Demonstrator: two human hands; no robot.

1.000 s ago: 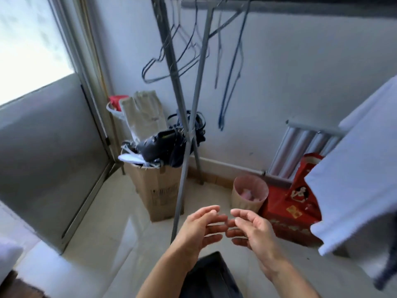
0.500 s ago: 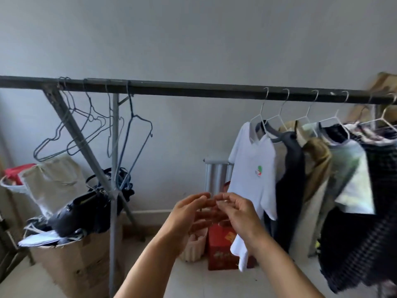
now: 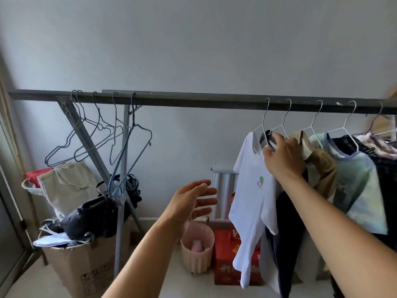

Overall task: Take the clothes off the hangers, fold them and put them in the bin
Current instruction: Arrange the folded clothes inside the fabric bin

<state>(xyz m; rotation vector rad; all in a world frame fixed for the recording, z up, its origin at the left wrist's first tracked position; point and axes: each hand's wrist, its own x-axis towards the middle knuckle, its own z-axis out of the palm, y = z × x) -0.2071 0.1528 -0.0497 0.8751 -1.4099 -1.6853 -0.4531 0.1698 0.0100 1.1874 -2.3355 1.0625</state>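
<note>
A dark rail (image 3: 193,102) runs across the view. At its right hang several garments on white wire hangers: a white T-shirt (image 3: 253,194) first, then a dark garment (image 3: 287,233), a tan one (image 3: 322,168) and a pale green shirt (image 3: 361,186). My right hand (image 3: 281,155) is up at the white T-shirt's collar, its fingers curled on the fabric and hanger wire there, against the dark garment's neck. My left hand (image 3: 193,201) hovers open, palm turned right, left of the T-shirt and touching nothing. Several bare hangers (image 3: 120,143) hang at the rail's left end.
A cardboard box (image 3: 86,265) stuffed with bags stands at the lower left beside the rack's legs (image 3: 121,211). A pink basket (image 3: 197,254) and a red box (image 3: 227,261) sit on the floor below the clothes. A radiator (image 3: 223,194) is on the wall.
The view has swung up from the floor to the rail. My hands, close together before, have parted: the right rose to the white T-shirt's collar, the left stays low and open.
</note>
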